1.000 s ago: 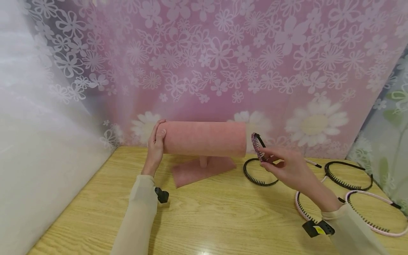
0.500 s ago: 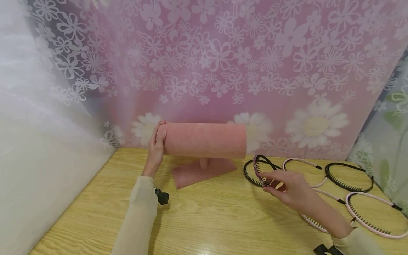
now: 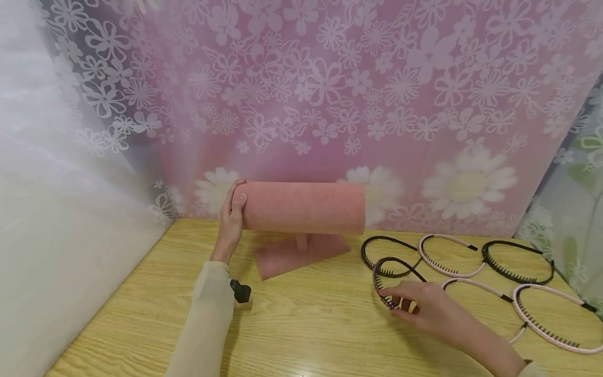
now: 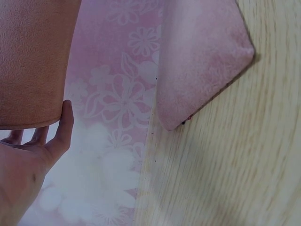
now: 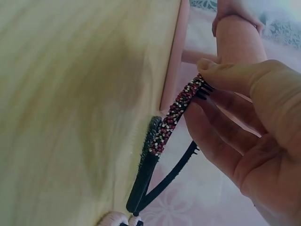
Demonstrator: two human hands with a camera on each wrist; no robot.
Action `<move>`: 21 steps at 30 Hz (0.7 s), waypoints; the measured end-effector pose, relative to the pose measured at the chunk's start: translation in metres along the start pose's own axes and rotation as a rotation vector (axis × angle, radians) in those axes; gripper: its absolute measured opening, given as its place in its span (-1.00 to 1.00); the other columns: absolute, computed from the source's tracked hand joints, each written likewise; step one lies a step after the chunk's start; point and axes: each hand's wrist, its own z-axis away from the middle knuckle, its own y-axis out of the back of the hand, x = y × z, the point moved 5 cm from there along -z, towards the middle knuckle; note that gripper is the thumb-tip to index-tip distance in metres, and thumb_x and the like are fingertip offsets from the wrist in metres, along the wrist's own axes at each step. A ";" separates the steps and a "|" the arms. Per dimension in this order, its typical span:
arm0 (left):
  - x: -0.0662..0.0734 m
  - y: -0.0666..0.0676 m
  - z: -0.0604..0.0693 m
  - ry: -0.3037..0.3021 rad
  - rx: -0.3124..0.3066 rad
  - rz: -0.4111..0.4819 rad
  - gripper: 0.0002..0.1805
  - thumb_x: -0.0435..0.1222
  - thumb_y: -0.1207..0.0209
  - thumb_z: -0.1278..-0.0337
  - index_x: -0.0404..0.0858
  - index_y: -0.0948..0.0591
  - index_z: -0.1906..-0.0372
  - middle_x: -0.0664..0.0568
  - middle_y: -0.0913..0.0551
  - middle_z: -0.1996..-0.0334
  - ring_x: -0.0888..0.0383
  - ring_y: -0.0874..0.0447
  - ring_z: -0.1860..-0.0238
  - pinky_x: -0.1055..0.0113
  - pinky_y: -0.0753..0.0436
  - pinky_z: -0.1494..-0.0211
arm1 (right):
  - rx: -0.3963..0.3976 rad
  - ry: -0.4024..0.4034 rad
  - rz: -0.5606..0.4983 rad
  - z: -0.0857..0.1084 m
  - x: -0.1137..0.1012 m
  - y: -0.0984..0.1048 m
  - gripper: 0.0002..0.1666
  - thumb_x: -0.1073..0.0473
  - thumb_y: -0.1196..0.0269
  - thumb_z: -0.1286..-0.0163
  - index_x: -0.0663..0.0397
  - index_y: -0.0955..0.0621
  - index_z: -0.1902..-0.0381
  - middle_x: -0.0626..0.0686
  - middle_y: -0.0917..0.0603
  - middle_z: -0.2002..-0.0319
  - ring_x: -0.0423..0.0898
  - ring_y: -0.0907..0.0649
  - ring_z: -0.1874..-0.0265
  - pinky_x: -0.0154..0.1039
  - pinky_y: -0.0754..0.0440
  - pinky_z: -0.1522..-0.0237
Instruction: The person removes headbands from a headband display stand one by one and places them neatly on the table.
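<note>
My left hand (image 3: 231, 225) grips the left end of a pink padded roll (image 3: 301, 207), part of a T-shaped display stand. In the left wrist view the fingers of that left hand (image 4: 26, 174) reach round the roll's end. The stand's flat base (image 3: 325, 250) sits on the table. To its right, my right hand (image 3: 431, 309) pinches a toothed hairband (image 3: 376, 277) between thumb and fingers. The right wrist view shows red, white and dark beads on this hairband (image 5: 171, 117), with black ends and teeth on its inner side. I cannot tell whether it touches the table.
A black toothed hairband (image 3: 364, 256) lies just behind the held one. Further right lie a pink hairband (image 3: 421, 251), another black hairband (image 3: 492, 267) and more pink ones. A pink flowered curtain (image 3: 301, 104) hangs behind the wooden table (image 3: 292, 324).
My right hand has come down from beside the roll's right end towards the table and nearer to me, carrying the beaded hairband. My left hand stays on the roll.
</note>
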 end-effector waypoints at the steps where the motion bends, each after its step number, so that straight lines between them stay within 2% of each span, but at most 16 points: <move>1: 0.000 0.000 0.000 -0.002 0.000 -0.001 -0.49 -0.08 0.07 -0.57 0.04 -0.37 -0.52 0.05 -0.37 -0.52 -0.11 -0.42 -0.40 -0.10 -0.38 -0.45 | -0.009 0.007 -0.007 0.001 -0.001 -0.002 -0.47 0.46 -0.52 0.00 0.12 -0.73 0.00 -0.16 -0.75 0.38 -0.46 -0.62 0.40 -0.63 -0.53 0.44; 6: 0.000 0.000 -0.001 -0.009 -0.002 -0.005 -0.49 -0.10 0.07 -0.58 -0.01 -0.37 -0.52 0.01 -0.37 -0.52 -0.11 -0.41 -0.40 -0.10 -0.38 -0.46 | -0.064 0.002 -0.042 0.005 -0.001 -0.011 -0.54 0.45 -0.51 -0.04 0.14 -0.74 0.04 -0.17 -0.73 0.41 -0.49 -0.60 0.44 -0.64 -0.51 0.47; 14: -0.030 0.003 -0.013 -0.015 0.009 0.000 -0.47 -0.02 0.07 -0.58 0.05 -0.35 -0.53 0.14 -0.38 -0.52 -0.05 -0.41 -0.41 -0.10 -0.37 -0.46 | -0.174 -0.069 -0.060 0.011 0.001 -0.021 -0.59 0.38 -0.50 -0.12 0.12 -0.75 0.03 -0.19 -0.72 0.39 -0.51 -0.57 0.44 -0.54 -0.53 0.47; 21: -0.033 0.003 -0.015 -0.056 0.022 -0.006 -0.45 0.06 0.06 -0.55 0.05 -0.37 -0.51 0.19 -0.43 -0.46 -0.06 -0.46 -0.34 -0.13 -0.41 -0.39 | -0.207 -0.087 -0.064 0.013 0.004 -0.025 -0.59 0.35 -0.51 -0.12 0.10 -0.76 0.03 -0.23 -0.70 0.40 -0.51 -0.56 0.43 -0.52 -0.52 0.48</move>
